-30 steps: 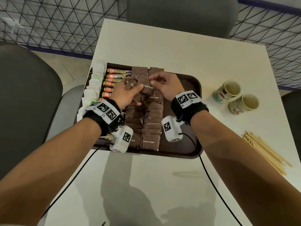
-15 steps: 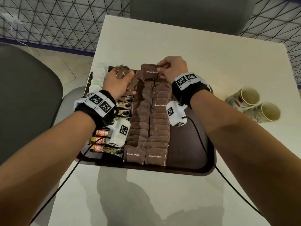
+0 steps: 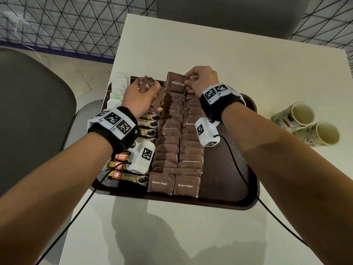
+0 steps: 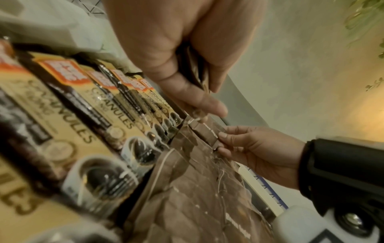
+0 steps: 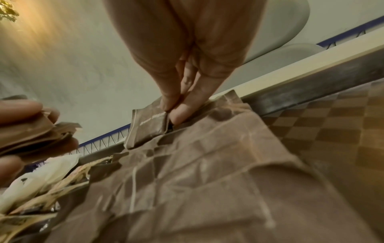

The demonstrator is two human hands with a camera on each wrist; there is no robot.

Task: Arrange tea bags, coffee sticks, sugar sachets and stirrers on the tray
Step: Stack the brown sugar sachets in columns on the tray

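Change: since half a second ago both hands sit at the same far end of the tray, and the sachet in the right hand is in the same place; a second ago the hands were nearer the tray's middle.
Tray [image 3: 229,190]: dark brown, on a pale table [image 3: 210,44].
Right hand [image 3: 200,81]: thumb and fingers pinch one brown sachet [image 3: 176,84] by its right edge, at the far end of the tray, at the head of the two sugar rows.
Sachet writing: "Brown Sugar" in white.
Left hand [image 3: 139,96]: fingers curled round a bunch of brown sachets [image 3: 150,90], held above the far left part of the tray.
Sugar rows [image 3: 177,150]: two overlapping rows down the middle of the tray; the nearest two packets read "Brown Sugar".
Coffee sticks [image 3: 129,175]: stacked along the tray's left side, beside the sugar; gold wrappers read "Great Taste" and "GRANULES STRONG".
White packets [image 3: 118,87]: at the tray's far left corner; writing too small to read.
Paper cups [image 3: 305,123]: two, lying on their sides on the table to the right of the tray, touching each other, with a coloured print I cannot read.
Wristbands: black, with square black-and-white code tags, on both wrists above the tray.
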